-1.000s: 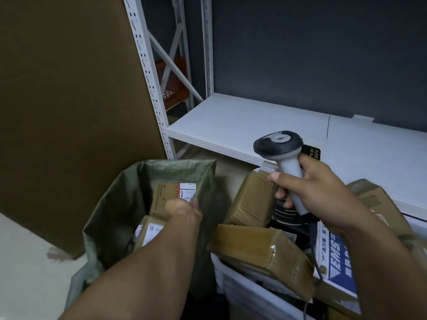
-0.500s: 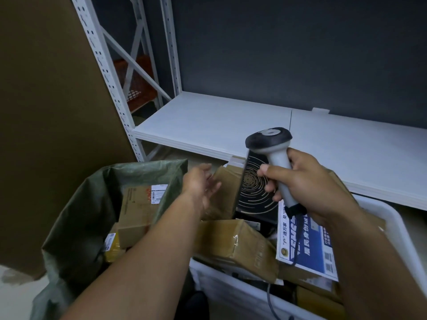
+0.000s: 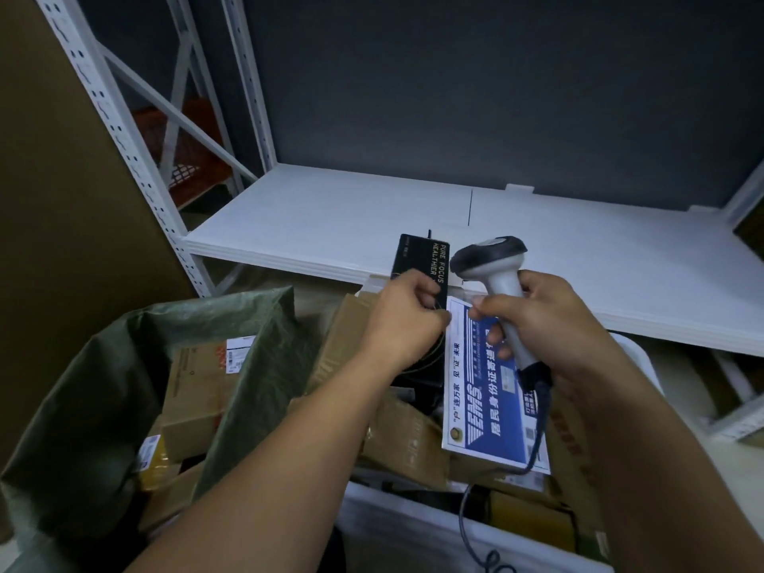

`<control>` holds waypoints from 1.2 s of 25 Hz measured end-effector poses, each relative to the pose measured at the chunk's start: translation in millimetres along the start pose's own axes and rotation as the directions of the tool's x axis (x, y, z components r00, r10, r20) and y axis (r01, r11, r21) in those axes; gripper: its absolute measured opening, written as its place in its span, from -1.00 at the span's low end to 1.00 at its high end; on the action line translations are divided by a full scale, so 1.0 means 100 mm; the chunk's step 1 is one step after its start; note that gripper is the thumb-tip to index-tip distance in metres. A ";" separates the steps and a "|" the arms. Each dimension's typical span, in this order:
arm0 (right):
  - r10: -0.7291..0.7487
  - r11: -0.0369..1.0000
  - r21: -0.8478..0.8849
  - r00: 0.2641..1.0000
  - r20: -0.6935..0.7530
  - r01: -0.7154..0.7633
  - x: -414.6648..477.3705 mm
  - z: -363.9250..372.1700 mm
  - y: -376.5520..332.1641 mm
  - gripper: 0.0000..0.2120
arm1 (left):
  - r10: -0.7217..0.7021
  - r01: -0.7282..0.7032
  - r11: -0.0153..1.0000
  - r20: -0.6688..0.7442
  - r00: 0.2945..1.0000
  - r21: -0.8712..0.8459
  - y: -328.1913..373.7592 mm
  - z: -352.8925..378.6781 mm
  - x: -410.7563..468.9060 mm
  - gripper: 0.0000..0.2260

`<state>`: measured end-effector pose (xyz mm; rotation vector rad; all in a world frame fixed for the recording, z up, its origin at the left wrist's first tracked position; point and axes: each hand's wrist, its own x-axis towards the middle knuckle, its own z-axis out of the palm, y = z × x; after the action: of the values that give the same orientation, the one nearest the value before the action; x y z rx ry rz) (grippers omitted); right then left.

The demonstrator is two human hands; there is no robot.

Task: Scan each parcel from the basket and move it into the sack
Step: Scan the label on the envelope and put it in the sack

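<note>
Status: task part done, by my judgement

Done: the green sack (image 3: 103, 386) stands open to the left of the white basket (image 3: 413, 531) and already holds at least 3 parcels: a brown labelled carton (image 3: 194, 390), a small yellow-taped packet (image 3: 151, 461) and another brown box (image 3: 173, 502) below them.

In hand: the left hand (image 3: 407, 312) grips a black box (image 3: 417, 258) lettered "PURE FOCUS HEALTHIER", fingers (image 3: 428, 291) curled tight round its near end. The box stands upright above the basket's far side, not yet over the sack. The right hand (image 3: 550, 324) holds the scanner (image 3: 488, 256), fingers (image 3: 485, 303) wrapped round the pale handle, its head just beside the box. No scan light shows, so I take this parcel as not yet read.

Left to do: the basket holds a blue-and-white envelope (image 3: 483, 407), a brown taped parcel (image 3: 405, 440) and a yellow-taped parcel (image 3: 537, 519) near its front right, at least 3 besides the one in hand.

Not verifiable:
- No barcode or label is visible on the black box; its lower part is behind the left hand
- Which way the scanner window faces cannot be made out
- The depth of the sack, and anything beneath its top parcels, is hidden
- Both forearms cover much of the basket, so no full count is possible
- The scanner cable (image 3: 467, 514) runs out of the bottom edge
- The white shelf (image 3: 372, 217) behind is cut off at the right
</note>
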<state>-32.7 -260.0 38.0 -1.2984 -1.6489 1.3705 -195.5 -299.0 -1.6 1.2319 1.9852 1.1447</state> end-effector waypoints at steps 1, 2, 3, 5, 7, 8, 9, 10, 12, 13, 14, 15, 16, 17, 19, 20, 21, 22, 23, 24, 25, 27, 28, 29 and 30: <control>0.006 1.000 0.012 1.000 -0.014 -0.006 0.00 -0.04 0.02 -0.88 | -0.019 0.015 0.999 0.074 0.997 0.049 0.03 0.08 -0.01 -0.84; 0.010 1.000 0.025 1.000 -0.024 -0.009 -0.02 -0.08 0.04 -0.89 | -0.046 0.027 0.993 0.154 0.987 0.119 0.07 0.14 -0.05 -0.85; 0.012 1.000 0.027 1.000 -0.029 -0.012 -0.03 -0.11 0.05 -0.90 | -0.091 0.040 0.977 0.234 0.968 0.211 0.08 0.19 -0.07 -0.84; 0.027 1.000 0.005 0.999 -0.035 -0.026 -0.05 -0.17 0.09 -0.90 | -0.195 0.064 0.931 0.343 0.919 0.359 0.10 0.25 -0.13 -0.85; 0.045 0.999 0.003 0.998 -0.037 -0.045 -0.07 -0.24 0.13 -0.90 | -0.260 0.077 0.901 0.390 0.884 0.427 0.13 0.28 -0.19 -0.73; 0.052 0.999 0.010 0.998 -0.038 -0.052 -0.07 -0.26 0.15 -0.89 | -0.268 0.052 0.883 0.410 0.872 0.466 0.15 0.30 -0.21 -0.70; 0.058 0.998 0.016 0.998 -0.037 -0.057 -0.08 -0.28 0.16 -0.88 | -0.270 0.025 0.867 0.427 0.863 0.498 0.18 0.31 -0.23 -0.68; 0.061 0.998 0.016 0.998 -0.034 -0.060 -0.08 -0.29 0.17 -0.87 | -0.277 0.008 0.852 0.437 0.856 0.524 0.20 0.33 -0.25 -0.67; 0.059 0.998 0.010 0.998 -0.024 -0.059 -0.09 -0.31 0.18 -0.84 | -0.310 0.008 0.838 0.465 0.829 0.545 0.19 0.36 -0.26 -0.65; 0.055 0.998 0.009 0.998 -0.020 -0.055 -0.10 -0.31 0.19 -0.83 | -0.329 0.028 0.844 0.477 0.815 0.535 0.18 0.39 -0.26 -0.65; 0.051 0.999 0.011 0.999 -0.018 -0.051 -0.11 -0.31 0.19 -0.83 | -0.347 0.055 0.853 0.485 0.803 0.519 0.17 0.41 -0.28 -0.65; 0.047 0.999 0.012 0.999 -0.016 -0.047 -0.11 -0.31 0.19 -0.83 | -0.359 0.071 0.858 0.495 0.791 0.509 0.14 0.43 -0.29 -0.67; 0.043 0.999 0.012 0.999 -0.016 -0.042 -0.12 -0.31 0.19 -0.83 | -0.356 0.064 0.860 0.504 0.787 0.507 0.13 0.45 -0.30 -0.70; 0.039 0.999 0.012 0.999 -0.017 -0.039 -0.13 -0.32 0.19 -0.84 | -0.332 0.035 0.859 0.503 0.798 0.512 0.11 0.46 -0.29 -0.75; 0.039 0.999 0.011 0.999 -0.019 -0.039 -0.14 -0.33 0.18 -0.85 | -0.246 -0.017 0.879 0.485 0.839 0.476 0.10 0.45 -0.27 -0.85; 0.039 0.999 0.017 0.999 -0.022 -0.039 -0.14 -0.34 0.18 -0.85 | -0.209 -0.010 0.913 0.488 0.848 0.409 0.12 0.44 -0.26 -0.90; 0.035 0.999 0.026 0.999 -0.028 -0.034 -0.14 -0.34 0.18 -0.84 | -0.181 0.022 0.950 0.492 0.852 0.311 0.15 0.42 -0.25 -0.92; 0.025 0.999 0.036 0.999 -0.039 -0.024 -0.14 -0.35 0.17 -0.85 | -0.156 0.065 0.978 0.486 0.860 0.199 0.19 0.39 -0.26 -0.90; 0.014 0.999 0.050 0.998 -0.055 -0.011 -0.14 -0.35 0.17 -0.85 | -0.127 0.102 0.992 0.467 0.875 0.080 0.23 0.36 -0.27 -0.87; 0.002 0.998 0.070 0.997 -0.075 0.003 -0.15 -0.36 0.15 -0.86 | -0.097 0.127 0.991 0.435 0.895 -0.040 0.26 0.32 -0.27 -0.82; -0.010 0.995 0.095 0.995 -0.098 0.019 -0.15 -0.37 0.14 -0.87 | -0.065 0.137 0.979 0.402 0.913 -0.153 0.29 0.29 -0.28 -0.78; -0.036 0.987 0.147 0.988 -0.150 0.059 -0.16 -0.41 0.11 -0.86 | -0.006 0.132 0.935 0.360 0.933 -0.328 0.32 0.26 -0.27 -0.70; -0.050 0.982 0.171 0.983 -0.178 0.081 -0.16 -0.44 0.10 -0.85 | 0.031 0.104 0.921 0.335 0.942 -0.376 0.31 0.25 -0.26 -0.67; -0.062 0.976 0.192 0.977 -0.206 0.103 -0.16 -0.46 0.09 -0.84 | 0.070 0.058 0.914 0.295 0.953 -0.402 0.29 0.25 -0.24 -0.66; -0.072 0.970 0.209 0.969 -0.234 0.123 -0.16 -0.49 0.09 -0.83 | 0.109 0.003 0.907 0.242 0.964 -0.421 0.27 0.27 -0.23 -0.68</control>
<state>19.5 -258.8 45.0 -1.1781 -1.3478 1.2575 -152.6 -303.5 8.7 1.1431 1.4247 1.2788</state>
